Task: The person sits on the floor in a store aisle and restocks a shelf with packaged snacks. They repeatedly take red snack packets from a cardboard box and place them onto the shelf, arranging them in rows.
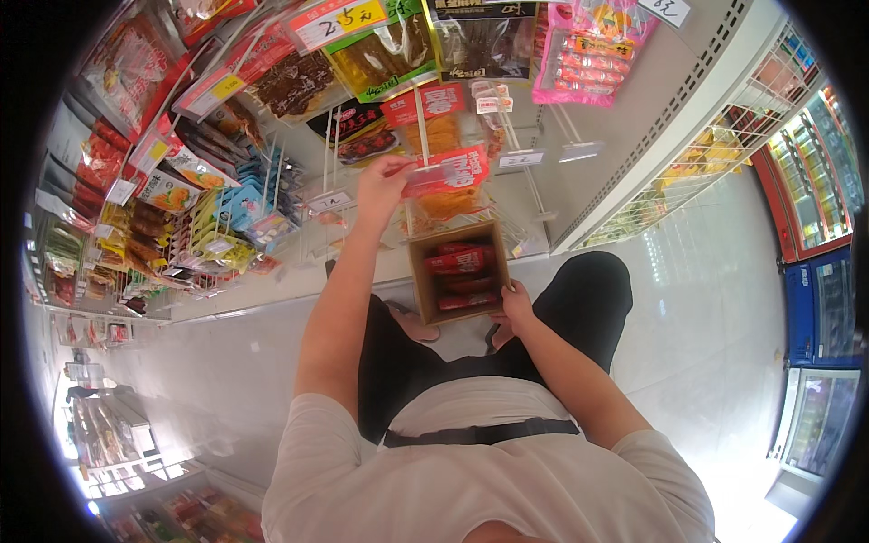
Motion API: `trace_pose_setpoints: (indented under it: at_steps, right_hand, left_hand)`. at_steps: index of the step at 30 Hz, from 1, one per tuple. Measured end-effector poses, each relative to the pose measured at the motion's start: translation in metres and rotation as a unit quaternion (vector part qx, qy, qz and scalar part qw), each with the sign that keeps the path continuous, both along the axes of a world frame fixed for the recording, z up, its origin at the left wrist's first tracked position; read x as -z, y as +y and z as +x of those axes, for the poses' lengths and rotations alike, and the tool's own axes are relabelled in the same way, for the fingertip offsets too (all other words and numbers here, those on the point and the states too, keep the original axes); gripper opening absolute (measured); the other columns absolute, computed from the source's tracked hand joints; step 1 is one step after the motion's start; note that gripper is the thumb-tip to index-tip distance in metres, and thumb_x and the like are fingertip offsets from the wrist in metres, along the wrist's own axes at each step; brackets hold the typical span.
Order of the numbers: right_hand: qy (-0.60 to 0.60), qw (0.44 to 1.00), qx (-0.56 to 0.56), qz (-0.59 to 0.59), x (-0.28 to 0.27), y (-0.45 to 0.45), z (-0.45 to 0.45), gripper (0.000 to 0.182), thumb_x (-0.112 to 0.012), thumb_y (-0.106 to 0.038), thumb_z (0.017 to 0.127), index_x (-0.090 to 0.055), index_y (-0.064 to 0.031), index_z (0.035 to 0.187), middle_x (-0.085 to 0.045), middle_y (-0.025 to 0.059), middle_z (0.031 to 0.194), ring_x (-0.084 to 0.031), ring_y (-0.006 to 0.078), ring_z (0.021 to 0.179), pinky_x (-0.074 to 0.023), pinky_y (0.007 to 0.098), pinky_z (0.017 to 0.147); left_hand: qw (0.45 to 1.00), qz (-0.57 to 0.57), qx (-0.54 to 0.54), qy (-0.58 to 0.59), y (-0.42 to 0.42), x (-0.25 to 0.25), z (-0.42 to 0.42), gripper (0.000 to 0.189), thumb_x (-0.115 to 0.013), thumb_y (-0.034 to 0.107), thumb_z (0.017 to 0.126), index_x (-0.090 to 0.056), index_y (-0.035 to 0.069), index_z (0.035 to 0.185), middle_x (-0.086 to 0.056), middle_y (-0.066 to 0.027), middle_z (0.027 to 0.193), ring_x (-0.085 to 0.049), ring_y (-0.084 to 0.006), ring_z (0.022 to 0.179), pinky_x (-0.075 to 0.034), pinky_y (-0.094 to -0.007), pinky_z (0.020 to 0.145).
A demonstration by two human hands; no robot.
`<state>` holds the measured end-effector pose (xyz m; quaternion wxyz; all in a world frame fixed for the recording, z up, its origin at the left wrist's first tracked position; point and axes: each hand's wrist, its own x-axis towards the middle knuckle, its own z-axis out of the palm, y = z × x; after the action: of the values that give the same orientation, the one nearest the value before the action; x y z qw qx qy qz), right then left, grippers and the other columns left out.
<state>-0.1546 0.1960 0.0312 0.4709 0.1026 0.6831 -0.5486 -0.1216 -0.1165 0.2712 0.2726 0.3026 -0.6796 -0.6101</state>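
Note:
My left hand [384,182] reaches up to the display rack, its fingertips pinching the left end of a clear label holder [429,180] on a hook. Directly behind that holder is a snack packet with a red header [467,168] and an orange-brown lower part; whether my fingers also touch it is hidden. Below, between my knees, an open cardboard box [415,282] contains several red packets [463,261]. My right hand [517,307] grips the box at its lower right corner. Another red-topped packet [438,102] hangs farther back on the hook.
Bagged snacks [387,54] and a pink multipack [587,58] hang above. Metal hooks with label holders [521,159] project near my left hand. A white shelf upright [652,146] stands to the right, with wire baskets [699,153] and drink coolers [818,305] beyond.

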Motion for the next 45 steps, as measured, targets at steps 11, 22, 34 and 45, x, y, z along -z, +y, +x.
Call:
trace_pose_setpoints:
  at_steps: [11, 22, 34, 45]
  right_hand:
    - [-0.025, 1.000, 0.008, 0.003, -0.015, -0.003, 0.002, 0.049, -0.048, -0.027, 0.107, -0.036, -0.0169, 0.154, -0.064, 0.0160, 0.124, -0.073, 0.0335, 0.086, -0.0635, 0.0510, 0.072]
    - [-0.011, 1.000, 0.014, 0.013, -0.001, -0.006, 0.002, 0.049, -0.050, -0.029, 0.106, -0.037, -0.0184, 0.153, -0.063, 0.0171, 0.123, -0.073, 0.0392, 0.085, -0.0636, 0.0516, 0.070]
    - [0.118, 0.991, 0.017, 0.053, 0.076, -0.013, 0.000, 0.044, -0.056, -0.025, 0.103, -0.045, -0.0133, 0.144, -0.068, 0.0199, 0.106, -0.070, 0.0375, 0.078, -0.0624, 0.0513, 0.058]
    - [0.048, 0.996, 0.022, 0.070, 0.001, -0.012, 0.002, 0.045, -0.057, -0.023, 0.104, -0.041, -0.0187, 0.145, -0.063, 0.0150, 0.093, -0.067, 0.0360, 0.075, -0.0640, 0.0517, 0.060]
  left_hand:
    - [0.999, -0.004, -0.046, 0.000, -0.013, 0.033, 0.003, 0.012, -0.071, 0.004, 0.093, -0.072, 0.002, 0.105, -0.073, -0.0051, 0.094, -0.060, -0.0074, 0.068, -0.046, -0.0237, 0.055]
    - [0.987, -0.099, -0.127, 0.005, -0.086, 0.060, -0.091, 0.021, -0.076, 0.016, 0.090, -0.073, -0.003, 0.099, -0.075, -0.0102, 0.088, -0.069, -0.0144, 0.073, -0.054, -0.0296, 0.064]
    - [0.959, -0.163, -0.192, 0.131, -0.093, 0.069, -0.138, 0.048, -0.073, 0.020, 0.094, -0.054, -0.003, 0.132, -0.070, -0.0152, 0.111, -0.068, -0.0240, 0.098, -0.056, -0.0393, 0.083]
    - [0.965, -0.205, 0.035, -0.160, 0.083, 0.197, 0.029, 0.012, -0.067, 0.012, 0.089, -0.062, 0.003, 0.096, -0.068, -0.0190, 0.085, -0.069, -0.0361, 0.086, -0.054, -0.0452, 0.081]
